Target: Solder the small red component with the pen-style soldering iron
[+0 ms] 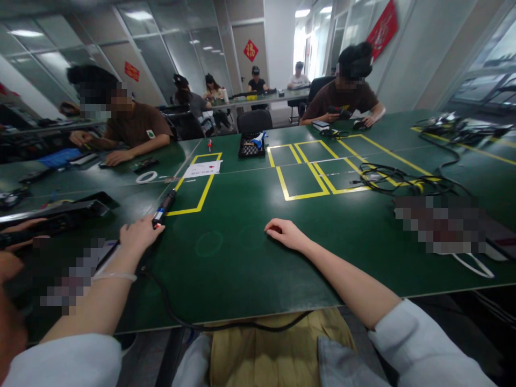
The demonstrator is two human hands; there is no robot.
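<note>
My left hand (141, 235) is at the left of the green table, its fingers closed around the near end of a black cylinder with a pale and blue label, which looks like an electric screwdriver (164, 208). The tool points away from me, beside a yellow tape outline. A black cable (163, 290) starts near my left wrist and droops along the table's front edge. My right hand (285, 234) rests on the table with its fingers curled in, and nothing shows in it. Farther off lies a white paper sheet (201, 169) with writing on it.
A black tray (250, 146) holding a blue-and-white item stands mid-table near a red-handled tool (209, 144). Tangled cables (387, 177) lie at right. Yellow tape rectangles (306, 196) mark the green table (242, 285). Co-workers sit across the table and at left.
</note>
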